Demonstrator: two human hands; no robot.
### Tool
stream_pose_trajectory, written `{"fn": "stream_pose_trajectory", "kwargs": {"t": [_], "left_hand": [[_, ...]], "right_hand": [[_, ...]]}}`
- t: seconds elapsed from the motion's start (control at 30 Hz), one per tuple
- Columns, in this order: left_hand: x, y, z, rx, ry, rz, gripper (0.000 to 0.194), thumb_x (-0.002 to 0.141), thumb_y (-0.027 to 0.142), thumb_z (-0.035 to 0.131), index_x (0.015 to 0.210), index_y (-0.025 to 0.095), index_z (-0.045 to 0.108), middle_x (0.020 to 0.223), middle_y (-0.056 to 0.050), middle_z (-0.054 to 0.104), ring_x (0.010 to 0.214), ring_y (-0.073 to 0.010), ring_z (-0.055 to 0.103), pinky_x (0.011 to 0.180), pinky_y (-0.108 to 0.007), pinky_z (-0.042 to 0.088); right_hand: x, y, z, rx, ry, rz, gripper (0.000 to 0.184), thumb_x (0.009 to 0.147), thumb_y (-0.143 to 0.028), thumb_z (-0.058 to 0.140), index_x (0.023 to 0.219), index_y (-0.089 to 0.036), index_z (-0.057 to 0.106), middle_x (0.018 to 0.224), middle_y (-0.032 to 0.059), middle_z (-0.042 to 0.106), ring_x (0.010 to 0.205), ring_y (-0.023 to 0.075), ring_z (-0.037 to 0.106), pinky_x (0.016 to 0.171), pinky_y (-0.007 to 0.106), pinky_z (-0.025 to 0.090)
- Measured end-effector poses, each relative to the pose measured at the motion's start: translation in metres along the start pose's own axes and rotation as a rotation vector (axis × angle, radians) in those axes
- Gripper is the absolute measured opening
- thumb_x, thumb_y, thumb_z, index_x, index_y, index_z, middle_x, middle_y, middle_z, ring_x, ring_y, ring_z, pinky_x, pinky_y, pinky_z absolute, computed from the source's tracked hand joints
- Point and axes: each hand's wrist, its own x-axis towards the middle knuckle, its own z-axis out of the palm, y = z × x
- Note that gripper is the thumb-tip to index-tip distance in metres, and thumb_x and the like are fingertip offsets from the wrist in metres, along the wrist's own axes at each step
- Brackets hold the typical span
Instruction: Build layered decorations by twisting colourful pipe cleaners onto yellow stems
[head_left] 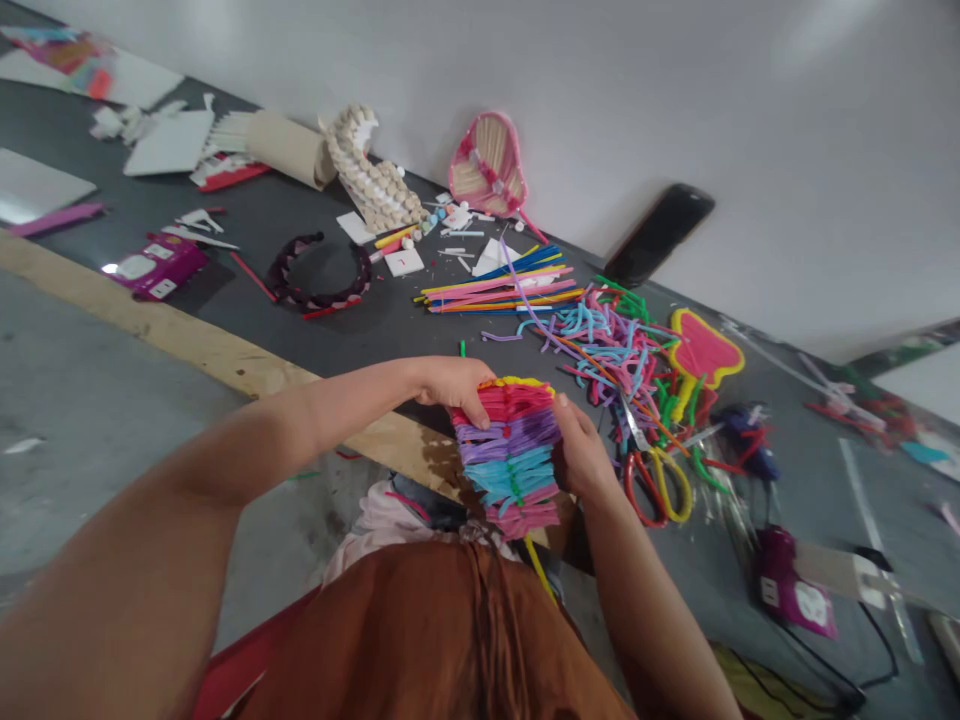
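Note:
Both hands hold a striped pipe-cleaner craft (517, 450) in front of my waist, by the table's near edge. Its rows run red, purple, light blue and pink, with yellow along the top edge and green down the middle. A yellow stem (538, 568) hangs from its lower end. My left hand (461, 388) pinches the upper left corner, thumb on the front. On the right side, my right hand (583, 445) grips the upper edge; its other fingers are partly hidden behind the craft.
Cut pipe cleaners (615, 345) lie heaped on the dark table, beside scissors (656, 485) with red and yellow handles. Farther back are a bundle of straight pipe cleaners (502, 288), a dark braided headband (322, 290), a phone (660, 232) against the wall and a glue gun (750, 440).

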Motion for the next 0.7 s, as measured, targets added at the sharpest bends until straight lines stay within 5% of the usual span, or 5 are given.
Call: {"fn": "stream_pose_trajectory", "kwargs": {"t": [0.17,0.33,0.43,0.53,0.7], "left_hand": [[-0.006,-0.001,0.0,-0.01,0.013,0.022,0.027,0.042,0.011,0.084,0.061,0.016,0.067,0.054,0.001,0.065,0.044,-0.0118,0.055,0.041,-0.02,0.043],[-0.031,-0.011,-0.014,-0.001,0.048,0.032,0.028,0.051,0.017,0.082,0.077,0.016,0.071,0.071,-0.001,0.071,0.059,-0.0143,0.063,0.056,-0.022,0.051],[-0.046,-0.015,-0.023,-0.078,0.074,0.054,0.036,0.053,0.018,0.083,0.087,0.014,0.072,0.082,-0.004,0.073,0.068,-0.0164,0.066,0.065,-0.024,0.053],[-0.051,-0.012,-0.027,-0.108,0.117,0.026,0.042,0.052,0.017,0.085,0.092,0.012,0.072,0.084,-0.006,0.073,0.069,-0.0167,0.066,0.067,-0.025,0.054],[-0.047,-0.001,-0.032,-0.234,0.227,0.121,0.049,0.055,0.027,0.088,0.099,0.014,0.07,0.091,-0.009,0.074,0.075,-0.0186,0.069,0.073,-0.028,0.055]], "right_hand": [[0.011,-0.002,0.005,0.005,-0.013,0.011,0.038,0.071,-0.056,0.072,0.085,-0.022,0.064,0.063,-0.0052,0.061,0.053,0.0123,0.05,0.052,0.025,0.041],[0.01,-0.008,-0.004,0.125,-0.064,0.071,0.055,0.073,-0.073,0.059,0.092,-0.022,0.066,0.076,0.0015,0.068,0.066,0.0174,0.062,0.063,0.031,0.051],[-0.001,-0.008,-0.003,0.235,-0.24,0.174,0.062,0.073,-0.076,0.055,0.097,-0.021,0.067,0.084,0.0051,0.071,0.073,0.0194,0.066,0.067,0.033,0.054],[-0.013,-0.006,0.012,0.211,-0.388,0.12,0.049,0.07,-0.061,0.072,0.093,-0.018,0.07,0.086,0.0043,0.071,0.075,0.0185,0.066,0.071,0.031,0.053],[-0.013,-0.003,0.032,0.317,-0.211,0.0,0.035,0.071,-0.05,0.075,0.087,-0.021,0.068,0.077,-0.0004,0.07,0.068,0.0172,0.064,0.073,0.033,0.053]]}}
